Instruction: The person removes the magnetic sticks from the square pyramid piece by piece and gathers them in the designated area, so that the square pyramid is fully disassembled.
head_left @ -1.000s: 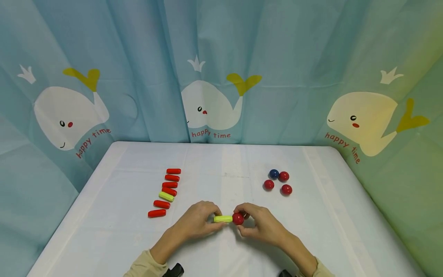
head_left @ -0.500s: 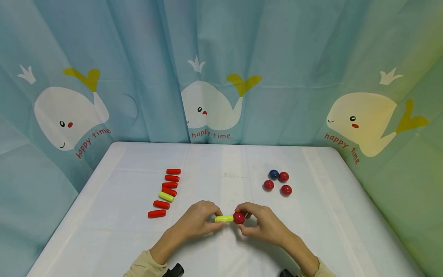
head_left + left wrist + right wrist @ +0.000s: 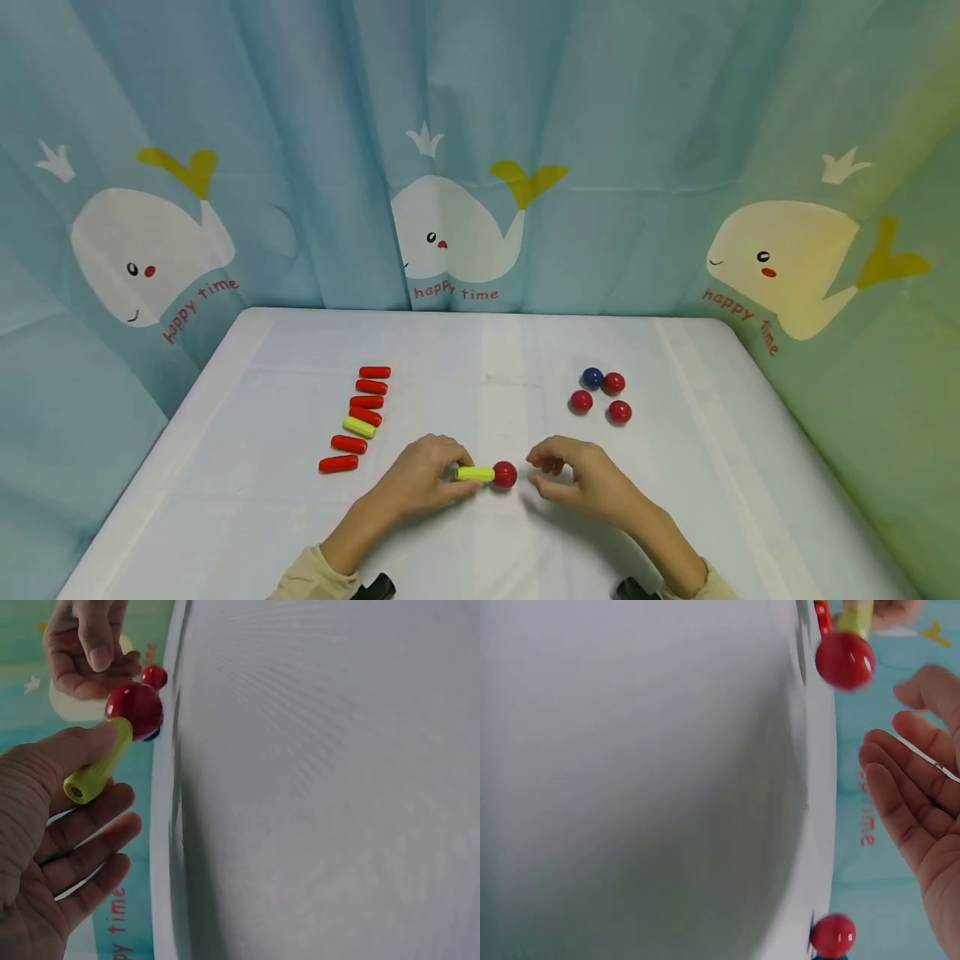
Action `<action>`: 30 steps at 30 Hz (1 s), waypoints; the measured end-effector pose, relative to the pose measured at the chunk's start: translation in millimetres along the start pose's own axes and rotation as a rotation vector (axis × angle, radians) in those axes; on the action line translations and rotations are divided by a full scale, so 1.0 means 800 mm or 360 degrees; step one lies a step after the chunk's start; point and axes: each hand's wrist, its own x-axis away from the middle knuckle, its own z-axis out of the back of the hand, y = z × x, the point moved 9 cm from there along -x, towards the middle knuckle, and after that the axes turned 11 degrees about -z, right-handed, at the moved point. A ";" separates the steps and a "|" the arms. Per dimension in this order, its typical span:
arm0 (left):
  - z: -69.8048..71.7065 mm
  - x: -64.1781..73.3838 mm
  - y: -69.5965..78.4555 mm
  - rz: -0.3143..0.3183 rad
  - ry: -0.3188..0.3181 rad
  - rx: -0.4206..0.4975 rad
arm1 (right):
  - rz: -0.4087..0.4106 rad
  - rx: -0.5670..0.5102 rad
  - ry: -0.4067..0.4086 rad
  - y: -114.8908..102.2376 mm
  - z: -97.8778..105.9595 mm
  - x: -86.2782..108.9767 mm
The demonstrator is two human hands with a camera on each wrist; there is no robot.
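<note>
My left hand [image 3: 422, 479] pinches a yellow-green rod [image 3: 476, 473] between thumb and fingers, and a red ball [image 3: 505, 475] is stuck on the rod's right end. In the left wrist view the rod [image 3: 94, 774] shows a small dark hole in its near end, while the ball [image 3: 136, 709] sits at the far end. Just right of the ball, my right hand [image 3: 592, 482] holds nothing, its fingers loosely bent and apart from it. The right wrist view also has a gap between the right hand [image 3: 922, 795] and the ball [image 3: 845, 661].
On the left of the white table [image 3: 247, 517] lies a column of several red rods [image 3: 339, 464] with one yellow-green rod [image 3: 359, 427] among them. At the right are a blue ball [image 3: 592, 378] and three red balls [image 3: 619, 412]. A whale-print curtain [image 3: 622, 167] surrounds the table.
My right hand has let go of the red ball and moved to the right. The left hand, with rod and ball, has shifted slightly left.
</note>
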 end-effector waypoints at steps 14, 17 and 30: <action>0.014 0.001 0.014 -0.0175 0.0190 0.0100 | 0.0045 -0.0058 -0.0062 -0.019 -0.023 -0.006; 0.015 0.001 0.017 -0.0199 0.0206 0.0115 | 0.0067 -0.0050 -0.0040 -0.021 -0.022 -0.006; 0.020 -0.005 0.028 -0.0296 0.0229 0.0052 | 0.0123 -0.0094 0.0035 -0.026 -0.009 0.001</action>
